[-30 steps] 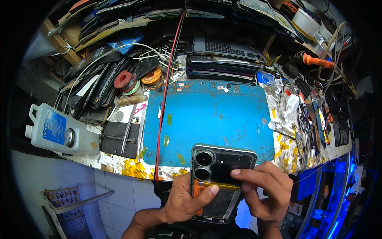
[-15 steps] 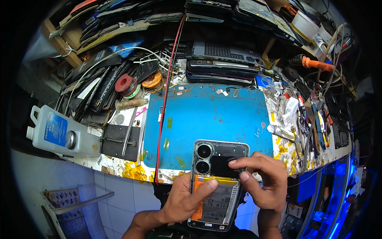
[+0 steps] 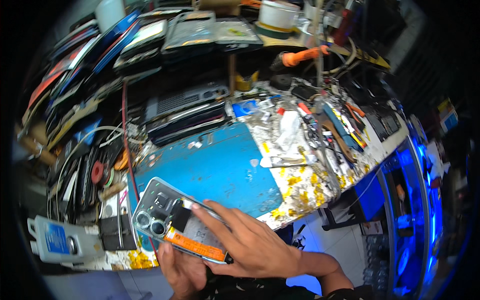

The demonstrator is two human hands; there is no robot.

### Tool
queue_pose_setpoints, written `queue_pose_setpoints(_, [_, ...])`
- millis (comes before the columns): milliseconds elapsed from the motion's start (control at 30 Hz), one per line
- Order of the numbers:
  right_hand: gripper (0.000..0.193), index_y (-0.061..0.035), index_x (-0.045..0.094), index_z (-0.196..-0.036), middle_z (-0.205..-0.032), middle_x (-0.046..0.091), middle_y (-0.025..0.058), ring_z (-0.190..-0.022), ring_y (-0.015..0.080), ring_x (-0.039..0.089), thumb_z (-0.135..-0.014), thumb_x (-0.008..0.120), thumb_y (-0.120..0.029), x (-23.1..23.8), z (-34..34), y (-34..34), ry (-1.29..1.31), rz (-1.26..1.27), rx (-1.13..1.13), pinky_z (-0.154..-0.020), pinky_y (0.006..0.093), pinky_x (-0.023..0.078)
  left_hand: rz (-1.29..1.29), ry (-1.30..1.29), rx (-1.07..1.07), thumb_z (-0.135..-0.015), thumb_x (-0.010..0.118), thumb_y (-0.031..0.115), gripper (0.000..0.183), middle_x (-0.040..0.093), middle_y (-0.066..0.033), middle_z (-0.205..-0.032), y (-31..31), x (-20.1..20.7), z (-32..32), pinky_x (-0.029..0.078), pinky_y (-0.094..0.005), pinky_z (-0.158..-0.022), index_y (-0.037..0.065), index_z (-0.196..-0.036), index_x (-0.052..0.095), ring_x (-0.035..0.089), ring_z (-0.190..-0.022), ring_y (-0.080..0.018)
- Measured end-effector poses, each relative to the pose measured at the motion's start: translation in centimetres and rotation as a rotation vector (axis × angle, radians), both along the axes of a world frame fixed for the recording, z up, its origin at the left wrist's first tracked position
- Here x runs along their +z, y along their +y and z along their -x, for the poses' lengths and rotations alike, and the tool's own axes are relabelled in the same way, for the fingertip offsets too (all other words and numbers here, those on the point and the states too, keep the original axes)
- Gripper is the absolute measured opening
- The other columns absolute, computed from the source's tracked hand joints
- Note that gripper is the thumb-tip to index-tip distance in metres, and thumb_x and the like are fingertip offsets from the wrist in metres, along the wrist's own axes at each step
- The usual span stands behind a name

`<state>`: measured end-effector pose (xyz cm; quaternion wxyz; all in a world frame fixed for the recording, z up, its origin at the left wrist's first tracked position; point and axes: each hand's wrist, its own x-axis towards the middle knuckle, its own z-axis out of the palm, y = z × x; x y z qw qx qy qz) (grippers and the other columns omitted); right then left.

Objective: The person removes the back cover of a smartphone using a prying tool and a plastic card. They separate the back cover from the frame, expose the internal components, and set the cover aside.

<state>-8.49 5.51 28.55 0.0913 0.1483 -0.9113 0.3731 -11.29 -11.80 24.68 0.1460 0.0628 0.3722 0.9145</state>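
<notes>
A smartphone point(image 3: 178, 216) lies back side up in my hands, its insides showing: two round camera lenses, a black patch and a battery point(image 3: 201, 245) with an orange strip. It is tilted, with the camera end toward the upper left. My left hand point(image 3: 182, 270) holds it from below, thumb at its near edge. Across its lower end reaches my right hand point(image 3: 252, 242), fingers over the back and far edge, thumb at the near edge. That hand hides part of the battery and the phone's bottom end. Beneath and beyond the phone spreads a blue work mat point(image 3: 215, 170).
A white jug point(image 3: 65, 242) stands at the left bench end, near solder spools point(image 3: 101, 172). Stacked devices point(image 3: 187, 117) line the back under a loaded shelf. Pliers, brushes and other tools point(image 3: 340, 132) crowd the right. A red cable point(image 3: 126, 135) crosses the mat's left side.
The view has swung to the right. The phone has turned from upright to slanted, and my right hand has moved from a pinch near its upper right side to lie across its lower end.
</notes>
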Motion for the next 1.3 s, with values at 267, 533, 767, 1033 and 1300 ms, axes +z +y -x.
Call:
queue_pose_setpoints(267, [0.101, -0.0025, 0.02, -0.154, -0.139, 0.049, 0.0248, -0.124, 0.04, 0.051, -0.074, 0.079, -0.022, -0.9, 4.7, 6.7, -0.018, 0.123, 0.288, -0.106, 0.0454, 0.039, 0.157, -0.011, 0.019, -0.096, 0.058, 0.021, 0.068, 0.035, -0.0226, -0.147, -1.6, -0.7, 1.9, 0.058, -0.0593, -0.088, 0.007, -0.151, 0.02, 0.047, -0.13, -0.0415])
queue_pose_setpoints(533, [0.023, 0.0012, 0.064, -0.108, -0.11, 0.064, 0.0185, -0.103, 0.0351, 0.062, -0.087, 0.069, -0.007, -0.3, -2.6, 12.4, 0.057, -0.203, -0.618, -0.089, 0.0434, 0.049, 0.221, 0.011, 0.045, -0.078, 0.074, 0.001, 0.096, 0.039, -0.0208, -0.142, 2.2, 1.7, 1.8, 0.049, -0.0578, -0.101, 0.01, -0.154, 0.014, 0.047, -0.129, -0.039])
queue_pose_setpoints(767, [0.031, 0.0018, 0.062, -0.116, -0.102, 0.061, 0.0173, -0.095, 0.0348, 0.058, -0.087, 0.067, -0.007, -0.2, -3.1, 13.0, -0.02, -0.469, -0.785, -0.083, 0.0442, 0.047, 0.361, 0.081, -0.078, -0.067, 0.073, -0.021, 0.124, 0.035, -0.0235, -0.142, 1.1, 2.5, 3.3, 0.048, -0.0589, -0.101, 0.019, -0.153, -0.007, 0.049, -0.126, -0.0431])
queue_pose_setpoints(1033, [0.031, 0.0028, 0.06, -0.118, -0.099, 0.055, 0.0212, -0.084, 0.0414, 0.061, -0.088, 0.055, -0.004, 0.0, -3.0, 14.1, -0.029, -0.443, -0.885, -0.075, 0.0501, 0.047, 0.846, 0.26, -0.164, -0.064, 0.088, -0.006, 0.119, 0.058, -0.0217, -0.126, -1.5, 3.0, 4.4, 0.055, -0.0364, -0.094, 0.005, -0.154, 0.011, 0.062, -0.113, -0.0264])
queue_pose_setpoints(1300, [0.029, 0.0025, 0.057, -0.121, -0.101, 0.059, 0.0227, -0.081, 0.042, 0.061, -0.095, 0.05, -0.007, 0.6, -2.7, 13.2, 0.004, -0.137, -0.887, -0.074, 0.0455, 0.049, 1.38, 0.436, -0.252, -0.064, 0.094, 0.024, 0.101, 0.072, -0.0225, -0.098, -2.7, 4.1, 6.4, 0.056, -0.0351, -0.079, 0.002, -0.14, 0.032, 0.073, -0.092, -0.0272])
